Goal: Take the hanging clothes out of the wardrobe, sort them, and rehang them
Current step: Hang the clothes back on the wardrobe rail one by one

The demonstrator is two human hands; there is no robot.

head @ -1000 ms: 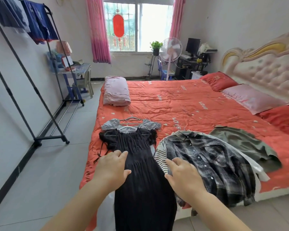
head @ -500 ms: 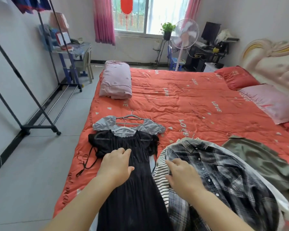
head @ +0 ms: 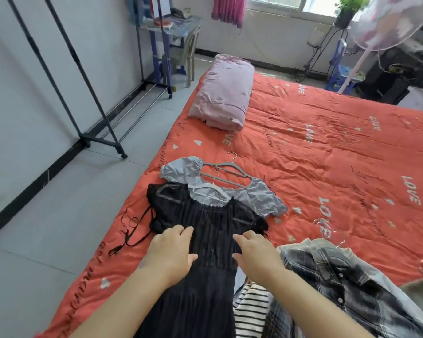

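Risk — skirt of black dress trails toward near bed edge; left hand and right hand, flat and released, press it — a pull could slide it floorward.

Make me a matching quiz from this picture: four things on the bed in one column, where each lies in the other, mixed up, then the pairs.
Things:
1 black dress
2 grey-blue top
3 plaid shirt
4 pink folded quilt

Places:
A near the far left edge of the bed
B under the left hand and right hand
C heaped right of the dress, partly over a striped garment
D partly beneath the dress, on a grey hanger

Pairs: 1-B, 2-D, 3-C, 4-A.
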